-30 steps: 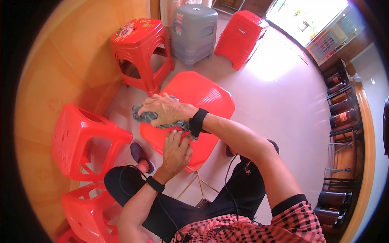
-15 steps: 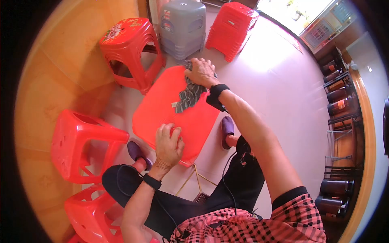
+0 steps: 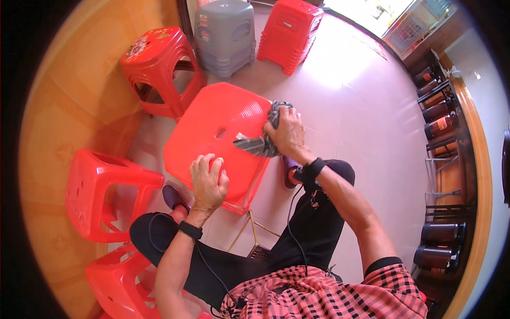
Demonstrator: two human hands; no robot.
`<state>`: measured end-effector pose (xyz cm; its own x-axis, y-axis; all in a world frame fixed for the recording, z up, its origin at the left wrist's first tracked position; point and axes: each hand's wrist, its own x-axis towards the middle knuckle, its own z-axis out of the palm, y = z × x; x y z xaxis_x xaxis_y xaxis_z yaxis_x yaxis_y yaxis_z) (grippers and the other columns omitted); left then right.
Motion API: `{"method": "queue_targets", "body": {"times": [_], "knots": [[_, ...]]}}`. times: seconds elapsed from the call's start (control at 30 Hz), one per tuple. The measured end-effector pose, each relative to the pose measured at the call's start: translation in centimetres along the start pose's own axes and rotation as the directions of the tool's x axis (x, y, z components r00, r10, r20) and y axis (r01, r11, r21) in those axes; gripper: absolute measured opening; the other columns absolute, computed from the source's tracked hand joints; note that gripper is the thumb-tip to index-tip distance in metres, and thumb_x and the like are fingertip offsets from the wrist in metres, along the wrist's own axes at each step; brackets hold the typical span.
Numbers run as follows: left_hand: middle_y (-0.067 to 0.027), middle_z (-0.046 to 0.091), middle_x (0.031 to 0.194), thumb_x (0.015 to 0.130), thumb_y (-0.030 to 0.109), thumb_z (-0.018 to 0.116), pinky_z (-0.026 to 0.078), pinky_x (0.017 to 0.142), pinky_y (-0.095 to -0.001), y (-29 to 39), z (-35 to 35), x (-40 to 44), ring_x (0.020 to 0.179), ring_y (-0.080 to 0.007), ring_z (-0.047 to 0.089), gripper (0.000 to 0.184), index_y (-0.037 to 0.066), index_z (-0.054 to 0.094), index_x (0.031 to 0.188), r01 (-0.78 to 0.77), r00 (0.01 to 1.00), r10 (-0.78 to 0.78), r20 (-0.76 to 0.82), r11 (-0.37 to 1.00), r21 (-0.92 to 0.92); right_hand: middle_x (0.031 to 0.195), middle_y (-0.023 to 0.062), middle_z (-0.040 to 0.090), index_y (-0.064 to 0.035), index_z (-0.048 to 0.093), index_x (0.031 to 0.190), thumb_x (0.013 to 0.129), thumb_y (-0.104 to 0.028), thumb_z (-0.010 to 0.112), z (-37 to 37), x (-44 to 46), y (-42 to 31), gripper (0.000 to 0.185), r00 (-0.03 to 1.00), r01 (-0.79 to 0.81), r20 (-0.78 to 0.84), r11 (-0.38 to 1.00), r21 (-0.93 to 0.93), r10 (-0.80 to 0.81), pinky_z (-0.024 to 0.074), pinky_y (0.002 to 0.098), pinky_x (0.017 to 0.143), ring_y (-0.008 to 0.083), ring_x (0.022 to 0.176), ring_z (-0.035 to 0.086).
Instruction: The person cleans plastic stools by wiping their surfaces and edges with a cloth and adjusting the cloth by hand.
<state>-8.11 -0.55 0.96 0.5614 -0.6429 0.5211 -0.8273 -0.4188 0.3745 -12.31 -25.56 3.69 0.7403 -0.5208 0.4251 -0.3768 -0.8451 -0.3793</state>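
A red plastic stool stands between my knees, its smooth seat facing up with a small hole near the middle. My right hand grips a dark striped cloth at the seat's right edge, and part of the cloth trails over the seat. My left hand rests at the near left part of the seat, fingers apart and slightly bent, with nothing held in it.
Red stools stand on the left, and a flower-topped red stack is behind them. A grey stack and another red stack stand at the back. Dark folded chairs line the right wall.
My right hand has carried the cloth from the seat's left side to its far edge, then down to the right edge. My left hand has moved off the cloth and slightly left.
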Motion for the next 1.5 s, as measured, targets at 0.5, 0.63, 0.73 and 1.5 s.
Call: {"method": "queue_targets", "body": {"times": [0.5,0.63,0.73,1.5], "knots": [[-0.0167,0.049,0.115,0.083,0.009,0.05,0.032,0.099,-0.0463,-0.1,-0.3,-0.1,0.112,-0.036,0.044,0.027,0.001,0.055,0.108,0.015,0.999,-0.015,0.048,1.0,0.009,0.094,0.0143,0.049,-0.0063,0.053,0.102,0.065,-0.023,0.074,-3.4,-9.9,-6.9,0.046,0.846,0.329,0.267,0.845,0.421,-0.462,0.048,0.0423,0.073,0.0325,0.087,0.053],[-0.0175,0.05,0.115,0.08,0.01,0.053,0.032,0.099,-0.0483,-0.4,-0.2,-0.2,0.111,-0.0369,0.043,0.03,0.001,0.056,0.108,0.01,0.998,-0.011,0.057,1.0,0.019,0.096,0.0145,0.05,-0.0085,0.054,0.104,0.066,-0.024,0.073,-3.2,-6.1,-4.9,0.045,0.801,0.387,0.314,0.841,0.378,-0.51,0.049,0.0441,0.069,0.0336,0.09,0.054],[-0.0177,0.049,0.116,0.079,0.01,0.053,0.032,0.099,-0.0483,-0.3,-0.1,-0.1,0.112,-0.0368,0.043,0.031,0.001,0.055,0.108,-0.001,0.998,-0.001,0.063,1.0,0.025,0.098,0.0168,0.051,-0.0088,0.055,0.105,0.068,-0.026,0.072,-1.3,-0.9,-2.2,0.044,0.848,0.431,0.199,0.858,0.28,-0.491,0.0484,0.0474,0.071,0.0367,0.089,0.054],[-0.0172,0.047,0.116,0.079,0.014,0.052,0.032,0.097,-0.0476,-0.1,-0.2,0.1,0.112,-0.0357,0.043,0.03,0.003,0.053,0.106,0.015,0.994,-0.02,0.103,0.999,0.05,0.099,0.0243,0.056,0.0022,0.037,0.119,0.081,-0.033,0.06,3.4,-5.1,-1.6,0.057,0.696,-0.548,0.311,0.197,0.813,0.648,0.045,0.0406,0.087,0.0321,0.098,0.058]]}}
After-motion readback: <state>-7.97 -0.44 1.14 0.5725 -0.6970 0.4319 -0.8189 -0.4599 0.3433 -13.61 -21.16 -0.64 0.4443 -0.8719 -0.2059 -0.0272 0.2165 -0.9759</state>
